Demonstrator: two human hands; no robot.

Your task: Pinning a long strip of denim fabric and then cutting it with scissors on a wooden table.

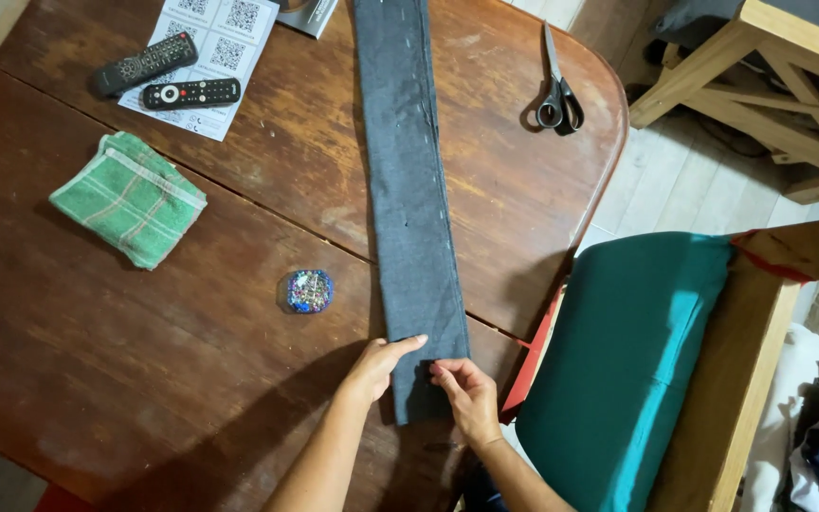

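A long folded strip of dark grey fabric lies along the brown wooden table, running from the far edge toward me. My left hand rests on the strip's near left edge, fingers pressed flat on the cloth. My right hand pinches the near end of the strip at its right side. A small round box of coloured pins sits on the table just left of the strip, close to my left hand.
A folded green checked cloth lies at the left. Two remote controls rest on a printed white sheet at the back. Black-handled scissors lie at the back right. A wooden chair with a teal cushion stands at the right.
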